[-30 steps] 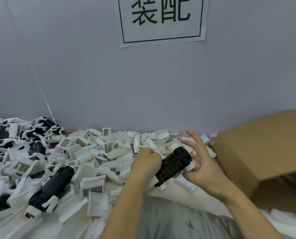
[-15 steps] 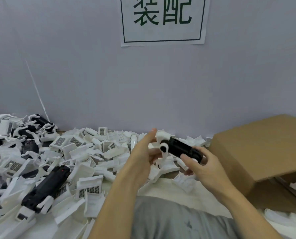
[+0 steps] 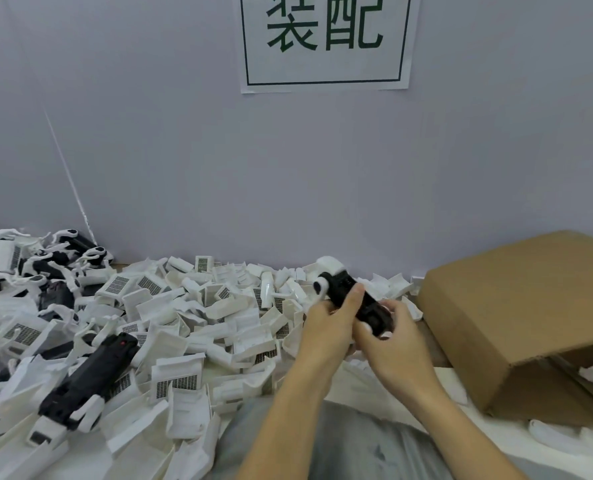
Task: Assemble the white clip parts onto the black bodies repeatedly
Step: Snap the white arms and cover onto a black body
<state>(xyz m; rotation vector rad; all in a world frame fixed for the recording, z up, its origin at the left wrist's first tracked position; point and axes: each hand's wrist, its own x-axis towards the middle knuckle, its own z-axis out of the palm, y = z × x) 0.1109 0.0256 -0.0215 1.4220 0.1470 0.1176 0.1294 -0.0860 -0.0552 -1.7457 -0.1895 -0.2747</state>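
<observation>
Both hands on one unit, held up above the desk (image 3: 322, 379). Left hand (image 3: 326, 327) has its grip wrapped round the elongated black plastic body (image 3: 361, 304) from below, thumb pressing on top. Right hand (image 3: 392, 337) has its grip curled round the near end of the same body. White plastic clip part (image 3: 324, 284) sits on the far end, up and away from me. I can't tell if it's fully seated.

Progress, my read: early-to-mid run. A cluster of black-and-white assembled units (image 3: 46, 265) lies far left against the wall, so some are done. One more black body with white pieces on it (image 3: 87, 379) lies near left on the pile; finished or not, I can't tell. The big heap of loose white clip parts (image 3: 198, 317) covers most of the desk, so plenty left. Brown cardboard box (image 3: 527, 313) lies on its side at right, more white pieces visible at its opening.

Current unit looks close to done; probably needs a final press, then onto the done pile.
</observation>
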